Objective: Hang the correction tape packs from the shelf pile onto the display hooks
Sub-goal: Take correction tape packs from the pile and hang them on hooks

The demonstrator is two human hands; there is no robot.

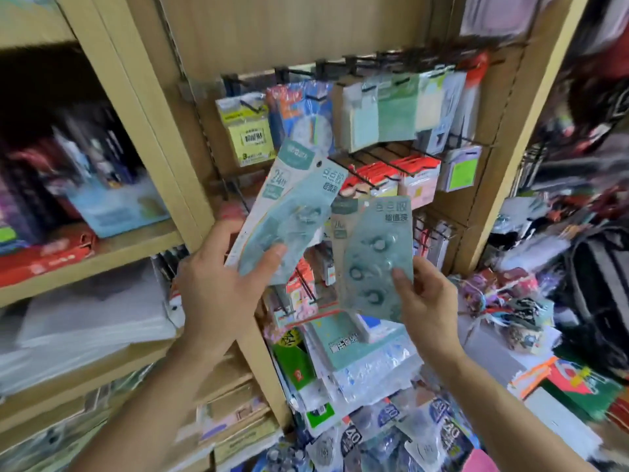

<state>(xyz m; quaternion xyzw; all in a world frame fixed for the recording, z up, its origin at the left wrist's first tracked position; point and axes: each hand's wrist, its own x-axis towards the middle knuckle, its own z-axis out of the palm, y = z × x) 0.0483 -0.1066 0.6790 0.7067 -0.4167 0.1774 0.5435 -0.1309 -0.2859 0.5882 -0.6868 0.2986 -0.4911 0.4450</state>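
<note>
Two bare forearms rise from the bottom edge. At the far left, blurred boxes [112, 206] sit on a wooden shelf [102, 253]. The left hand [218, 284] grips a small fan of teal correction tape packs [296, 206], thumb on the front and fingers behind, the tops leaning right. Just beside them, the right hand [429, 301] pinches a single teal pack [374, 253] by its lower right edge, nearly upright. Behind the packs, black display hooks [384, 165] carry red-topped packets. Below the hands lies the shelf pile [357, 356], another teal pack on top. A dark backpack [599, 294] sits far right.
</note>
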